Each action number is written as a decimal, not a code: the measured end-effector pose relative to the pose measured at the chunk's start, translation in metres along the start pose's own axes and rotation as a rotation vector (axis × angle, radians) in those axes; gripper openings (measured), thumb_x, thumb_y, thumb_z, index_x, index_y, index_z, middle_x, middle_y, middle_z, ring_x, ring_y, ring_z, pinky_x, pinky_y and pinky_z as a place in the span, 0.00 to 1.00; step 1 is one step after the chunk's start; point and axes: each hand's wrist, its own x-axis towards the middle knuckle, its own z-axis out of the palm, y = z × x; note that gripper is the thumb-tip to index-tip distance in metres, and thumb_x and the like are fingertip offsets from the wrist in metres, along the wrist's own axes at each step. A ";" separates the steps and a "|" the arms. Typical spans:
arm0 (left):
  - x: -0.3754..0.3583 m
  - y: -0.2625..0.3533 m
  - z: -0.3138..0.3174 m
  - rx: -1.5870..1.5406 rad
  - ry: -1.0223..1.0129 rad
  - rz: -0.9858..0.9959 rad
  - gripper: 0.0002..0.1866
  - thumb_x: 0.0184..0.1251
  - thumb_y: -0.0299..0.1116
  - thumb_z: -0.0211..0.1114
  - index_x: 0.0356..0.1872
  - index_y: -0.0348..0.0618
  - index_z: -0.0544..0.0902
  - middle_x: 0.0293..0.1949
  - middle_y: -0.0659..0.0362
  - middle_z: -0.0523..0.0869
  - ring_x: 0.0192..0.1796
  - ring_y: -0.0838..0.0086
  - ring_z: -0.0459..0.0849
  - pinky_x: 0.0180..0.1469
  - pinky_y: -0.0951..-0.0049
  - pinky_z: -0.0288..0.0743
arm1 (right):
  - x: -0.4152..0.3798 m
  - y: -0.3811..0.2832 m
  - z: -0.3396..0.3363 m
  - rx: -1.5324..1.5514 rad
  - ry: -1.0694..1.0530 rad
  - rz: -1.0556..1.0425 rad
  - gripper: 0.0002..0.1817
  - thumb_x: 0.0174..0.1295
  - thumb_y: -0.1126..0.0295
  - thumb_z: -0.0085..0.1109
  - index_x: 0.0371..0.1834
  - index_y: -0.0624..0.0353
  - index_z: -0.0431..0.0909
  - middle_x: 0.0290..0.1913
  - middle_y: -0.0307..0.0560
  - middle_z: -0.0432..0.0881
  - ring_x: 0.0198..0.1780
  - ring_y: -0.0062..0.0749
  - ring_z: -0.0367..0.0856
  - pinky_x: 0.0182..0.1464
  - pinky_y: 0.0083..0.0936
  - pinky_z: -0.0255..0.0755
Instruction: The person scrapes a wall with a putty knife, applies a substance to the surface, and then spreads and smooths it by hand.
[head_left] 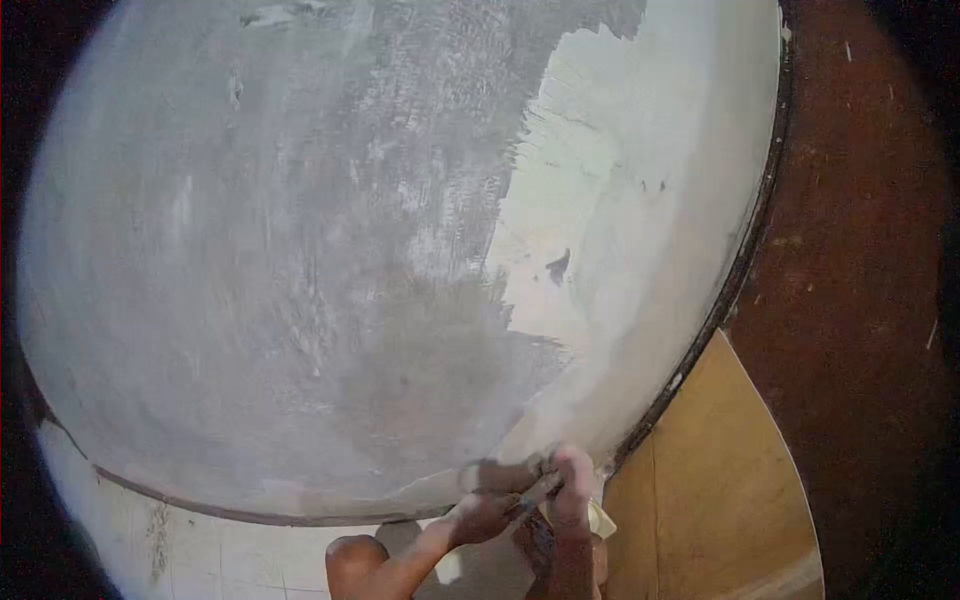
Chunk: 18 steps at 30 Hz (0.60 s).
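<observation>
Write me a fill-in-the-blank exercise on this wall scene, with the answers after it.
1. The pale cream plaster patch covers the ______ side of the grey rough wall.
2. Both hands, the left hand and the right hand, work near the ______ edge of the wall.
3. The flat tan wooden board stands to the ______ of the hands.
4. The surface at far right is reddish-______.

Missing words: right; bottom; right; brown

Both hands [530,495] on a trowel [535,492], against half-plastered wall [300,250]
</observation>
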 end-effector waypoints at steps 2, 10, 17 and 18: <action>-0.007 -0.002 -0.025 0.355 0.102 0.097 0.24 0.74 0.35 0.50 0.68 0.43 0.68 0.53 0.50 0.81 0.50 0.65 0.82 0.47 0.62 0.79 | 0.002 -0.009 0.003 -0.029 -0.096 -0.068 0.10 0.64 0.68 0.57 0.39 0.65 0.77 0.37 0.46 0.80 0.43 0.31 0.78 0.48 0.30 0.72; -0.015 -0.030 -0.052 -0.420 0.172 -0.177 0.22 0.73 0.37 0.51 0.65 0.43 0.70 0.49 0.50 0.84 0.49 0.64 0.83 0.45 0.61 0.79 | -0.010 -0.044 0.009 -0.183 -0.353 0.108 0.20 0.69 0.58 0.51 0.37 0.68 0.79 0.39 0.46 0.81 0.44 0.31 0.77 0.50 0.28 0.69; -0.016 -0.028 -0.041 -0.633 0.123 -0.143 0.20 0.73 0.40 0.51 0.60 0.44 0.74 0.48 0.50 0.84 0.49 0.61 0.83 0.46 0.61 0.78 | -0.028 0.003 0.014 0.261 -0.553 -0.193 0.13 0.68 0.63 0.58 0.38 0.65 0.80 0.36 0.42 0.81 0.41 0.27 0.76 0.47 0.27 0.71; -0.017 -0.027 -0.038 -0.654 0.107 -0.134 0.19 0.72 0.40 0.51 0.59 0.44 0.75 0.48 0.50 0.85 0.49 0.61 0.83 0.47 0.60 0.78 | -0.038 0.003 0.015 0.008 -0.517 -0.035 0.12 0.67 0.65 0.59 0.35 0.65 0.79 0.35 0.43 0.81 0.38 0.28 0.76 0.44 0.27 0.71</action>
